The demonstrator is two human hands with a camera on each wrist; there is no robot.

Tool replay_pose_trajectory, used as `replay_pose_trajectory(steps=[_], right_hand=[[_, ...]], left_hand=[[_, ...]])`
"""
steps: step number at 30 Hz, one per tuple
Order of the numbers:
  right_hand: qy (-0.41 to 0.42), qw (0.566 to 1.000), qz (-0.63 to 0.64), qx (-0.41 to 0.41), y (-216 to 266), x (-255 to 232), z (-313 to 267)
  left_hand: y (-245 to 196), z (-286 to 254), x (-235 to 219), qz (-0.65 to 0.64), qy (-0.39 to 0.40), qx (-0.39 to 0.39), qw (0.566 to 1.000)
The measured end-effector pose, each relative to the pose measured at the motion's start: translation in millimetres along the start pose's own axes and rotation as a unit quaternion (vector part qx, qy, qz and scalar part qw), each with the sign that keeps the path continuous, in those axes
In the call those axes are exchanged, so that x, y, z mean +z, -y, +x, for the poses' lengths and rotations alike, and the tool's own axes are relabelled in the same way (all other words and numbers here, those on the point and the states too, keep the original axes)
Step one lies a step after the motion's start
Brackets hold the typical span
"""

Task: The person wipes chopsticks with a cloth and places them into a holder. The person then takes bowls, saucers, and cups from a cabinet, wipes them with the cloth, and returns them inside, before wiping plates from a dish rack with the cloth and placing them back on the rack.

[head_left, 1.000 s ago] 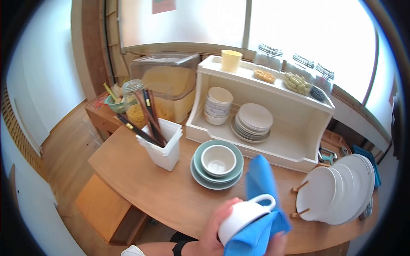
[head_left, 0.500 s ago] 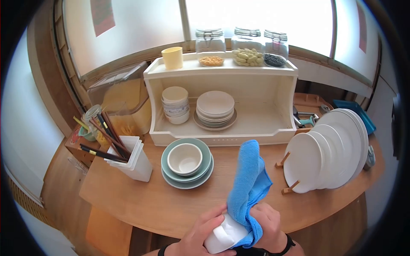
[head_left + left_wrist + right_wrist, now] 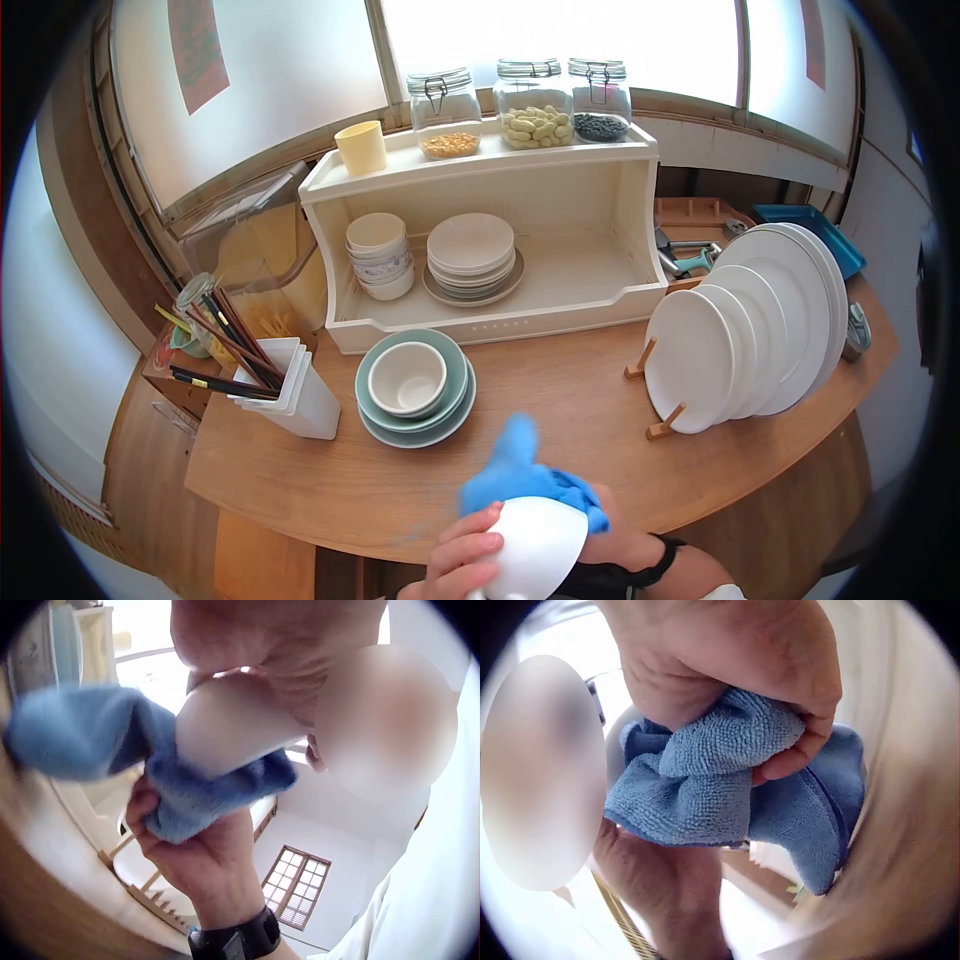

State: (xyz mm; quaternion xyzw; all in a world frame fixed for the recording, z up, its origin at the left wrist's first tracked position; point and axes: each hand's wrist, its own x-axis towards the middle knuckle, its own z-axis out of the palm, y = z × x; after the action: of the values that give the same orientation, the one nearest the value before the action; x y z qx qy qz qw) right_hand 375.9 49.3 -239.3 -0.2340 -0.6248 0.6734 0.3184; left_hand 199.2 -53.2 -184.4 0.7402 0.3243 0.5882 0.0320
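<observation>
A white cup (image 3: pixel 540 545) is held low over the table's front edge by my left hand (image 3: pixel 462 562), fingers spread around its outside. The cup's handle barely shows at the bottom of the head view. My right hand (image 3: pixel 612 530) grips a bunched blue cloth (image 3: pixel 515 478) at the cup's mouth, and one end of the cloth sticks out toward the table. In the right wrist view, the fingers (image 3: pixel 791 759) curl over the folded cloth (image 3: pixel 705 806). The left wrist view has the cloth (image 3: pixel 191 799) wrapping the cup's rim (image 3: pixel 232 731); the cup's inside is hidden.
Green bowls and a white bowl (image 3: pixel 407 380) are stacked on the table (image 3: pixel 560 390). Chopsticks stand in a white container (image 3: pixel 318 405) at left; white plates (image 3: pixel 690 360) stand in a wooden rack at right. Behind, a cream shelf (image 3: pixel 570 240) holds dishes, jars and a yellow cup (image 3: pixel 361 148).
Both hands, the cup and the cloth have shifted, and the cup has been turned between the hands. The cloth's free end has dropped from upright. The head view has swung to the right.
</observation>
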Motion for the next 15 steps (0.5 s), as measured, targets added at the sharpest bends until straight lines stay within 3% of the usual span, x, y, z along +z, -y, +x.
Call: replay_pose_trajectory(steps=[1, 2, 4, 5, 7, 9, 10, 12, 13, 15], right_hand=[[-0.007, 0.977, -0.164, -0.136, 20.1, -6.3, 0.3], [-0.009, 0.978, -0.162, -0.134, 28.3, -7.1, -1.0], [-0.056, 0.903, -0.320, -0.283, 37.6, -8.9, -1.7], [-0.056, 0.902, -0.320, -0.283, 33.5, -0.9, -2.1], [-0.155, 0.979, -0.073, -0.108, 7.1, 35.0, -6.8], [-0.115, 0.983, -0.045, -0.138, -29.6, 51.1, -3.8], [-0.066, 0.992, 0.066, -0.091, -22.1, 59.5, -5.0], [0.036, 0.957, 0.289, 0.012, -10.7, 71.5, -8.8], [0.037, 0.955, 0.292, 0.017, -9.0, 65.1, -7.2], [0.016, 0.909, 0.406, 0.094, -2.8, 37.8, -2.4]], left_hand=[[0.0, 2.2, -5.6, -0.042, 0.047, -0.026, 0.998], [1.2, 2.4, -6.8, -0.070, 0.053, -0.038, 0.995], [2.7, 6.9, -9.5, -0.105, 0.051, -0.030, 0.993], [2.7, 8.8, -9.4, -0.140, 0.047, -0.022, 0.989], [-1.5, 6.0, -6.4, -0.125, 0.042, -0.016, 0.991], [-3.6, -1.7, -2.2, -0.110, 0.035, -0.010, 0.993], [-2.2, -8.3, 0.6, -0.101, 0.022, -0.004, 0.995], [0.8, -13.7, 4.8, -0.090, 0.011, -0.007, 0.996], [3.4, -12.0, 6.7, -0.068, 0.020, 0.009, 0.997], [1.5, -7.1, 6.2, -0.041, 0.027, 0.012, 0.999]])
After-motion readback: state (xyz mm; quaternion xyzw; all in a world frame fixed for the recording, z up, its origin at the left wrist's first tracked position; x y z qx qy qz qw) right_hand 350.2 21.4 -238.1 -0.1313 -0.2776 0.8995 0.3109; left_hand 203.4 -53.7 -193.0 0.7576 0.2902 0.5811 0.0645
